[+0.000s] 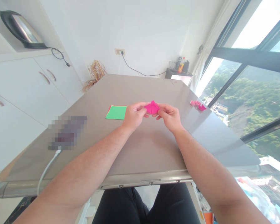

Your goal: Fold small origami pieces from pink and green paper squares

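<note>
A small folded piece of bright pink paper (pixel 152 108) is held up over the middle of the table, its top corner pointing away from me. My left hand (pixel 135 114) pinches its left side between thumb and fingers. On the right edge, my right hand (pixel 170 117) grips the same paper, also closed. Just left of my left hand lies a stack of coloured paper (pixel 116 112), green on top with a red edge showing; part of it is hidden behind that hand. Several folded pink paper pieces (pixel 198 105) sit near the table's right edge.
The grey table (pixel 140 88) has a blurred-out device (pixel 68 132) on its left with a white cable (pixel 48 166). Behind are dried stalks (pixel 95 73) and a small stand (pixel 179 76) with bottles. A large window (pixel 247 77) borders the right.
</note>
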`<state>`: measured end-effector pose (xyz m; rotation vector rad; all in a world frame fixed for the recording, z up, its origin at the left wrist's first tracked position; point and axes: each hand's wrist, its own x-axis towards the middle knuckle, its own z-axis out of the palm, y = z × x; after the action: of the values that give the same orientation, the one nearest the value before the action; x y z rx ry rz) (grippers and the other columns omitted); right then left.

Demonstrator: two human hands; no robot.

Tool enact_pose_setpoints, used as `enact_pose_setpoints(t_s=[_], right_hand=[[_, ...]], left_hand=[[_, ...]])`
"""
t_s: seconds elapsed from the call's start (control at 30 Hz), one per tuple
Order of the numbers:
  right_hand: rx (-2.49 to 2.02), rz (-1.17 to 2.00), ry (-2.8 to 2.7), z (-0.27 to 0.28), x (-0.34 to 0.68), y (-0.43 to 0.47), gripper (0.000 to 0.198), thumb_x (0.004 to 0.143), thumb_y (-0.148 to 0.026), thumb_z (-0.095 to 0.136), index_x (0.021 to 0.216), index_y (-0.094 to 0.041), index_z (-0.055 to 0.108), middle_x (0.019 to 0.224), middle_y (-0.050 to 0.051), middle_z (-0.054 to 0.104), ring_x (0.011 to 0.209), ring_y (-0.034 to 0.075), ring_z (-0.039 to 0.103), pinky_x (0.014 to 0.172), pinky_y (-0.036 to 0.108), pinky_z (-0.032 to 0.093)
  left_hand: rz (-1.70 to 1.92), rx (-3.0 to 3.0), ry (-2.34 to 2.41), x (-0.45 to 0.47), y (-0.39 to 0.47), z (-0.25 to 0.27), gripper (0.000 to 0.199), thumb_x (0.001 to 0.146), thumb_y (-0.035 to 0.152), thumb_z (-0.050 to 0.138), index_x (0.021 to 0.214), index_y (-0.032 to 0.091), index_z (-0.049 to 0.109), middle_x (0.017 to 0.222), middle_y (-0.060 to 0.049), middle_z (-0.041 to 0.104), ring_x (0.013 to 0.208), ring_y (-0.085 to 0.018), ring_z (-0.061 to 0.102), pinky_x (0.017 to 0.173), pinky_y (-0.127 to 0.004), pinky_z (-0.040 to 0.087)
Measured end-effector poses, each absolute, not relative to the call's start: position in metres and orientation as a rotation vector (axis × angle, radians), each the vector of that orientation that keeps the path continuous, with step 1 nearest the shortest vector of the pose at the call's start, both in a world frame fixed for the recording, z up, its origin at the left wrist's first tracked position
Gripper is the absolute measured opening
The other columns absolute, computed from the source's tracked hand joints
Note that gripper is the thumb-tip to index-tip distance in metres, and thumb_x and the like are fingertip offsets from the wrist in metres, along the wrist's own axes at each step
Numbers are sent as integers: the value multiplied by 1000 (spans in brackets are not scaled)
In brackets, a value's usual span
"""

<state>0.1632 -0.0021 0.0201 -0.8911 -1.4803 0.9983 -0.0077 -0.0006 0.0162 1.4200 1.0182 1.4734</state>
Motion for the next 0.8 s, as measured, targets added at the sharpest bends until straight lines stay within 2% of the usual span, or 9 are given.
enact_pose_setpoints(t_s=[0.37,0.57,0.8], right_hand=[[-879,1010,-1384,23,160,-4,30,76,-25,61,101,-27,77,86,1,75,75,18,71,61,31,56],[-908,994,-1382,22,160,-4,30,75,-25,58,98,-26,77,89,1,75,76,18,71,62,30,56],[-910,957,-1340,19,158,-2,29,74,-21,56,90,-25,79,80,0,74,72,17,71,61,30,55]], left_hand=[[1534,1376,936,-3,-3,14,31,80,34,71,107,20,76,100,-7,78,90,-21,74,75,-33,62],[1534,1417,964,-3,-4,15,30,81,32,68,107,20,76,102,-6,78,89,-20,73,72,-31,62],[1555,1455,984,-2,-6,14,29,82,28,66,107,21,77,101,-5,78,87,-19,73,66,-27,61]])
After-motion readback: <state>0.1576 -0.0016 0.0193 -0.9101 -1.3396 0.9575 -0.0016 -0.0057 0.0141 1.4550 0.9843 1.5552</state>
